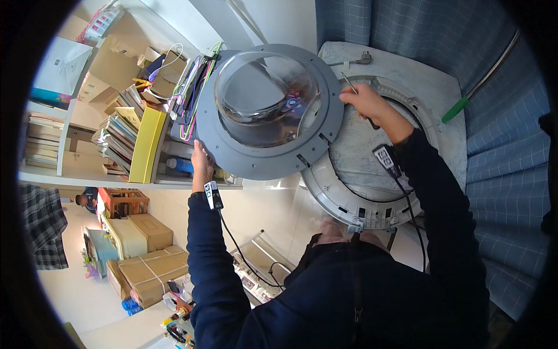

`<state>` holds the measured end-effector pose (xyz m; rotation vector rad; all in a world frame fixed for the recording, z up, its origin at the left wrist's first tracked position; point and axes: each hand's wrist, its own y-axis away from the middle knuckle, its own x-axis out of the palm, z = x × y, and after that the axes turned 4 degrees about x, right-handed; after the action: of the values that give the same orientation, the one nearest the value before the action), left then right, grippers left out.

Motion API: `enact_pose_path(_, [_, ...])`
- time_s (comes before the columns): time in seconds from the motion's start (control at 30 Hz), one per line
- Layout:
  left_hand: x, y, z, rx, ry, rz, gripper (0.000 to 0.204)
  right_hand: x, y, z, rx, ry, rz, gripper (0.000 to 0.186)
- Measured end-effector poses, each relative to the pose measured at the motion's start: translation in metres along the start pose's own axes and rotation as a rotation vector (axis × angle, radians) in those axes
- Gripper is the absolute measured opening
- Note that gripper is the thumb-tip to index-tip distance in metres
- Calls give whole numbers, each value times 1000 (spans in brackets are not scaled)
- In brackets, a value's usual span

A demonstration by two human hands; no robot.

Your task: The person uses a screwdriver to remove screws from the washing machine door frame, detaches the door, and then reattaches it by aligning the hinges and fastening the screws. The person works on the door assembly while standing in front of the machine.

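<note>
My left hand [201, 161] grips the lower-left edge of a grey round door panel [254, 161] with a clear, domed window [264, 96]. My right hand [366, 104], closed round a slim screwdriver [350, 81], is at the panel's right edge. The panel overlaps a white ring frame [325, 192] that lies on a pale, scuffed appliance top [443, 81]; the frame has slots and holes along its rim. A green-handled tool [455, 109] is right of the frame. A plug [364, 57] lies near the top's back edge. Where my left thumb sits is hard to make out.
Shelves [67, 139] with books, files and bundled cords stand at left. Cardboard boxes [150, 267] and a wooden crate [125, 202] are lower left, near a person [87, 199]. A blue checked curtain [494, 174] hangs at right. A metal rack [256, 244] is below the panel.
</note>
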<state>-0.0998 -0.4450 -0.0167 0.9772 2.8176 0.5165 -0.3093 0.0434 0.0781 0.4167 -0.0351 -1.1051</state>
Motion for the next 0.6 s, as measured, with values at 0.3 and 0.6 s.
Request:
enact_pose_path(0.3, [33, -1, -14, 2, 74, 33, 72, 19, -96, -24, 220, 48, -210, 23])
enact_pose_path(0.6, [42, 15, -25, -53, 141, 46, 78, 51, 25, -54, 183, 21, 179, 21])
